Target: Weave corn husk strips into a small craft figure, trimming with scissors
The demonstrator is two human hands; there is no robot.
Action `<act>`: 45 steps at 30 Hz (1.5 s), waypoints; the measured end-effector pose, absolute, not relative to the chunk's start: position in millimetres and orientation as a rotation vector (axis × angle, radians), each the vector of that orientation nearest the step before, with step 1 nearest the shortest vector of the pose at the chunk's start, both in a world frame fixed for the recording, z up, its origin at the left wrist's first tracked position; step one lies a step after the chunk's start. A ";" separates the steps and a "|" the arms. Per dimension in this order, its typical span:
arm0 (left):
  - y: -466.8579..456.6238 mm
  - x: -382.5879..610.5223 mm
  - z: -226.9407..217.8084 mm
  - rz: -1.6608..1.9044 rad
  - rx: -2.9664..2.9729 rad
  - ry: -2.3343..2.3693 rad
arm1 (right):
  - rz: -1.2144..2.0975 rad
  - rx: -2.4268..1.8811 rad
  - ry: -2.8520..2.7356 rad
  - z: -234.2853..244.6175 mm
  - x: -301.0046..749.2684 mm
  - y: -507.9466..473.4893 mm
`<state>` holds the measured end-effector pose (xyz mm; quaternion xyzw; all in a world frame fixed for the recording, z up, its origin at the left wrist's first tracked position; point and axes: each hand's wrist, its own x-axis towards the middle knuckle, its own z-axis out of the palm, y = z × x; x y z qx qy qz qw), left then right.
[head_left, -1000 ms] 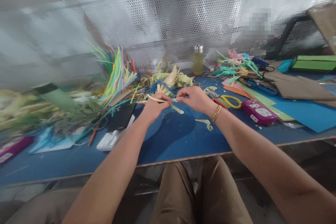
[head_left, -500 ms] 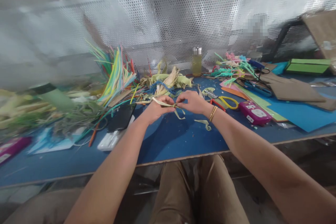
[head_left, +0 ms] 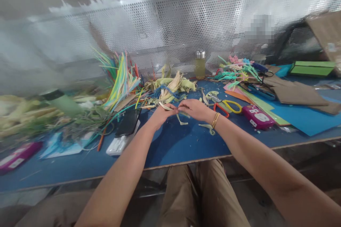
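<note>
My left hand (head_left: 161, 115) and my right hand (head_left: 195, 109) meet above the blue table (head_left: 183, 145), fingertips touching. Between them they pinch a pale strip of dried corn husk (head_left: 165, 106); one end lies over the left hand and another hangs below the fingers. The fingers partly hide the point where the strip is gripped. Under my right wrist, a loose curled piece of husk (head_left: 207, 127) rests on the table. Just beyond the hands sits a pile of corn husks (head_left: 173, 87) with blue yarn (head_left: 162, 88) across it.
Scissors with yellow and red handles (head_left: 233, 106) and a purple case (head_left: 258, 117) lie to the right, near coloured paper sheets (head_left: 295, 113). On the left are a black phone (head_left: 128, 123), colourful pipe cleaners (head_left: 121, 81) and greenery. A bottle (head_left: 200, 65) stands before the perforated metal panel (head_left: 170, 25).
The hands have drawn closer together, and the right hand's fingers have turned down over the strip. The view has shifted slightly, moving the left-hand objects rightward in the picture.
</note>
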<state>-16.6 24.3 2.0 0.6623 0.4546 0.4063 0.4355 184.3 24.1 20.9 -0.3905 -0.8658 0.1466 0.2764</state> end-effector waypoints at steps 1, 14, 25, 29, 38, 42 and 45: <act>24.5 -16.5 1.4 0.999 1.648 1.144 | 0.367 -1.054 -2.339 20.6 184.0 24.8; 27.7 -12.5 -3.3 0.981 1.579 1.220 | 0.229 -1.099 -2.269 24.8 186.9 24.5; 24.4 -18.2 1.4 1.016 1.508 1.200 | 0.139 -1.160 -2.220 27.1 191.0 22.9; 22.6 -16.0 -1.4 0.982 1.554 1.207 | 0.194 -1.136 -2.141 25.7 182.8 23.1; 6.0 -1.2 7.3 1.011 1.511 1.169 | 1.022 -0.909 -1.550 7.5 163.6 23.8; 1.0 1.5 13.1 0.992 1.426 1.147 | 1.338 -0.828 -1.312 7.8 164.5 18.2; -2.4 2.4 14.2 0.955 1.373 1.131 | 1.410 -0.809 -1.241 7.8 163.3 15.0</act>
